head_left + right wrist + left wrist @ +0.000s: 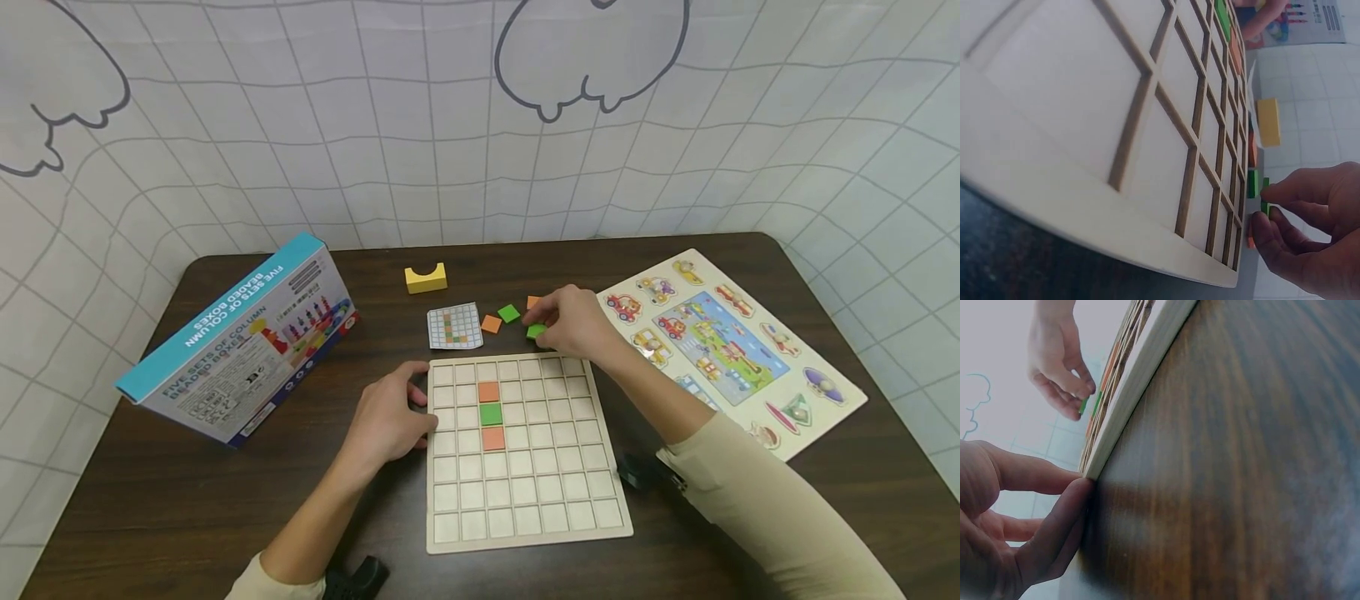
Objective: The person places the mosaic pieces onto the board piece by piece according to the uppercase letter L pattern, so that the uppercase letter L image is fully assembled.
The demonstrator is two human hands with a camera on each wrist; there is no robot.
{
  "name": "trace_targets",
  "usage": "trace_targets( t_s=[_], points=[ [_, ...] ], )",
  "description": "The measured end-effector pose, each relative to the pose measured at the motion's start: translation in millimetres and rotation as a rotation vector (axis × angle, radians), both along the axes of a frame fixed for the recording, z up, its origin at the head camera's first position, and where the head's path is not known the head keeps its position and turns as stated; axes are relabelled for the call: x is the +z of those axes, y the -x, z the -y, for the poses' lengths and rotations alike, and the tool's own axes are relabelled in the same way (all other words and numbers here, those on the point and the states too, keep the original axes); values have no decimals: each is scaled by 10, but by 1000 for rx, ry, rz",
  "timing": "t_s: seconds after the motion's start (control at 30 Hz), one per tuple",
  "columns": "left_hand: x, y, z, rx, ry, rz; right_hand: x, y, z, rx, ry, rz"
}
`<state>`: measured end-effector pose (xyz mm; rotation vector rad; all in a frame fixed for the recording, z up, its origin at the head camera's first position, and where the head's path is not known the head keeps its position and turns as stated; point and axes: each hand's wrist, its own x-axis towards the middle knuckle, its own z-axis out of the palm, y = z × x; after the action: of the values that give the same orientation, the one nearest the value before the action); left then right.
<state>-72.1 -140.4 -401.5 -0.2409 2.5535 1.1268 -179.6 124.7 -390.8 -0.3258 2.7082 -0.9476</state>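
A pale wooden grid board (531, 543) lies flat, holding two orange tiles and a green tile (491, 414) in one column. My left hand (388, 415) holds the board's left edge with thumb and finger, as the left wrist view shows at close range. Beyond the far edge, my right hand (573, 323) pinches a small green tile (1265, 199) between thumb and fingers. Around it are another green tile (509, 313), an orange tile (491, 324) and a partly covered orange tile (532, 301). A pattern card (454, 326) with coloured squares lies left of these tiles.
A blue-and-white box (247, 350) stands at the left of the dark table (187, 517). At the back is a yellow notched block (426, 279). A picture puzzle board (738, 354) lies on the right, partly under the right forearm.
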Motion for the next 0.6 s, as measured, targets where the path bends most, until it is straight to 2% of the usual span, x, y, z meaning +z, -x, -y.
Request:
trace_targets(
  t_s=[0.6],
  points=[
    [0, -8, 3, 3, -18, -9, 43, -185, -28, 54, 33, -19]
  ],
)
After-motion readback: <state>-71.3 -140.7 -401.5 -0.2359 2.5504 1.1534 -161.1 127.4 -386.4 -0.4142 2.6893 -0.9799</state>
